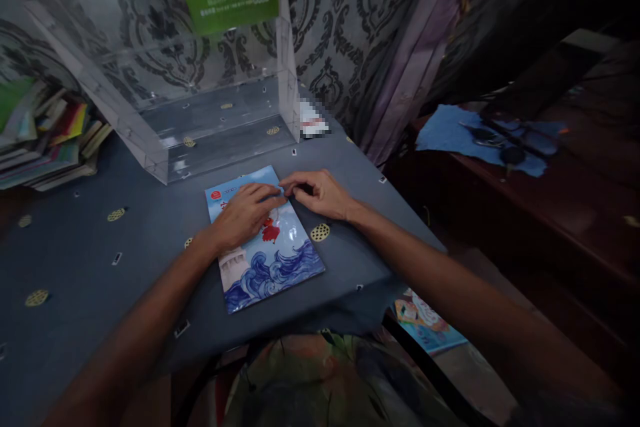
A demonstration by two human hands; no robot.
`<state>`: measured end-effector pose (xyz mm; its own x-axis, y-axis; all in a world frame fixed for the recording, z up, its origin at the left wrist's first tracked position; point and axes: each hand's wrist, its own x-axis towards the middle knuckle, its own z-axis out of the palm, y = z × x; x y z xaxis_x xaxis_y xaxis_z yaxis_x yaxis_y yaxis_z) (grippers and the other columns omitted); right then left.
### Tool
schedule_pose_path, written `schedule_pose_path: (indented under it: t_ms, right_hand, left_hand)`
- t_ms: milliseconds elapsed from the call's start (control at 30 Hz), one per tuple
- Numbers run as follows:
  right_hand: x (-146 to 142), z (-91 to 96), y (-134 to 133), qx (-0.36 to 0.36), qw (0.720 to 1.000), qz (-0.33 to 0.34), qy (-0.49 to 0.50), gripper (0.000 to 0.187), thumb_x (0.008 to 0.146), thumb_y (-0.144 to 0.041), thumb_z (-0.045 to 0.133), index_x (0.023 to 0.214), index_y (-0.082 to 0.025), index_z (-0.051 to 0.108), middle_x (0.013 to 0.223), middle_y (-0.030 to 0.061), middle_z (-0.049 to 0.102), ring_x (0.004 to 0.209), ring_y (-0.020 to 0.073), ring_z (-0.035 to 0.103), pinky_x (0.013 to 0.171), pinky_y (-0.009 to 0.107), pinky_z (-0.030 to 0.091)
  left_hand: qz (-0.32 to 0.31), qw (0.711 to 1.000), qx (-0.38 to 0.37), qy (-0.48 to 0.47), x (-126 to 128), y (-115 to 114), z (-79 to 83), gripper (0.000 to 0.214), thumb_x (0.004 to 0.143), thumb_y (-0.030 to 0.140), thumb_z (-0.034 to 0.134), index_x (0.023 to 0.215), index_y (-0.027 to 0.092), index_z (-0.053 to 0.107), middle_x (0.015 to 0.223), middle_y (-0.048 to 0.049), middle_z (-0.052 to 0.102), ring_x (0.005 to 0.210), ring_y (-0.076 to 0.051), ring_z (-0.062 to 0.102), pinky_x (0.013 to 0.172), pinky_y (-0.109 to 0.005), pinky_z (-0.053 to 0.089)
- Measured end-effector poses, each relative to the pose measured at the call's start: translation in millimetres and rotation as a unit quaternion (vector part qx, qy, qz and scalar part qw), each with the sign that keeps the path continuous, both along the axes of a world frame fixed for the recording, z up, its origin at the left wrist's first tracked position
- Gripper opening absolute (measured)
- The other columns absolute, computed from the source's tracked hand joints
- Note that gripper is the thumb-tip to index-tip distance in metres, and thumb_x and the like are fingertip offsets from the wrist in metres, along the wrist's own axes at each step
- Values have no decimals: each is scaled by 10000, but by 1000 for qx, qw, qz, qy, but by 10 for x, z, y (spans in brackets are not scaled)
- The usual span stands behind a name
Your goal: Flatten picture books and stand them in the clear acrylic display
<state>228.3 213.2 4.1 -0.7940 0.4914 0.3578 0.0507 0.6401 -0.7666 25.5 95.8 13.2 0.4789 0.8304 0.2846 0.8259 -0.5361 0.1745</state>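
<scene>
A picture book [277, 263] lies closed on the cloth-covered table, with blue waves and a small red figure on its glossy cover. My left hand [247, 213] rests flat across the upper part of the cover, fingers stretched toward the right edge, hiding some of the title. At that same edge is my right hand [323, 195], its fingers bent and the thumb and forefinger tips drawn together on the book's border, close to my left fingertips. Exactly how much of the edge is between them is hard to see.
Behind the book stands a clear acrylic rack [225, 137] with a green-bordered picture. Stacked books [50, 140] fill the left. A blue cloth [450, 133] with dark items lies on a brown surface at right. Another book [430, 327] sits below the table's edge.
</scene>
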Motion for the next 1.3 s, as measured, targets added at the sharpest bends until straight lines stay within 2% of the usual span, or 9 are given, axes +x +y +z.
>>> schedule_pose_path:
  t_ms: [100, 267, 400, 600, 833, 1000, 1200, 1300]
  right_hand:
    - [11, 13, -20, 12, 1000, 2, -9, 348, 828, -97, 508, 1067, -167, 751, 814, 9, 763, 711, 141, 668, 672, 243, 476]
    - [23, 0, -47, 14, 1000, -7, -9, 339, 829, -95, 507, 1049, -178, 752, 835, 10, 767, 734, 145, 675, 677, 243, 486]
    - [46, -8, -94, 19, 1000, -16, 1, 315, 842, -109, 498, 1023, -166, 749, 852, 19, 769, 748, 151, 680, 694, 251, 503]
    - [90, 6, -161, 25, 1000, -9, -8, 318, 846, -99, 492, 1015, -170, 752, 898, 25, 781, 807, 162, 705, 732, 261, 511]
    - [164, -34, -257, 47, 999, -13, 13, 333, 859, -99, 488, 1034, -177, 760, 955, 44, 782, 854, 174, 712, 784, 281, 520]
    - [245, -66, -327, 48, 999, -5, 21, 348, 847, -83, 496, 1053, -175, 760, 949, 40, 786, 849, 170, 714, 776, 266, 515]
    - [291, -66, -380, 43, 999, -11, 17, 354, 854, -91, 497, 1071, -181, 762, 969, 40, 785, 843, 167, 708, 783, 266, 515]
    - [313, -59, -406, 40, 999, -14, 20, 354, 859, -92, 490, 1070, -179, 760, 952, 39, 783, 840, 167, 711, 774, 266, 517]
  left_hand:
    - [3, 1000, -5, 9, 20, -27, 9, 438, 917, 77, 484, 1316, 206, 613, 1314, -130, 632, 1221, -277, 559, 1010, -504, 478]
    - [11, 999, 28, 33, 88, -54, 8, 396, 914, 44, 485, 1263, 179, 616, 1277, -134, 643, 1182, -266, 578, 999, -478, 484]
    - [-13, 998, 48, 45, 104, -68, 25, 364, 944, 63, 449, 1241, 172, 630, 1235, -130, 670, 1172, -263, 598, 971, -452, 491]
    - [-24, 999, 31, 34, 116, -91, 79, 302, 983, 181, 471, 1214, 190, 665, 1220, -125, 678, 1188, -267, 593, 999, -470, 484]
    - [-20, 999, 34, 32, 184, -131, 57, 319, 981, 171, 457, 1223, 131, 662, 1235, -154, 675, 1186, -287, 586, 996, -482, 499]
    - [-28, 999, 30, 11, 215, -218, 59, 316, 995, 197, 462, 1246, 148, 648, 1252, -136, 681, 1173, -269, 601, 996, -487, 490]
    - [0, 999, 27, 21, 278, -294, 54, 319, 1011, 213, 448, 1259, 156, 640, 1275, -128, 679, 1251, -275, 583, 1039, -506, 468]
    - [-6, 999, 33, 11, 303, -328, 52, 318, 1011, 208, 442, 1249, 155, 646, 1266, -132, 685, 1230, -269, 595, 1033, -501, 474]
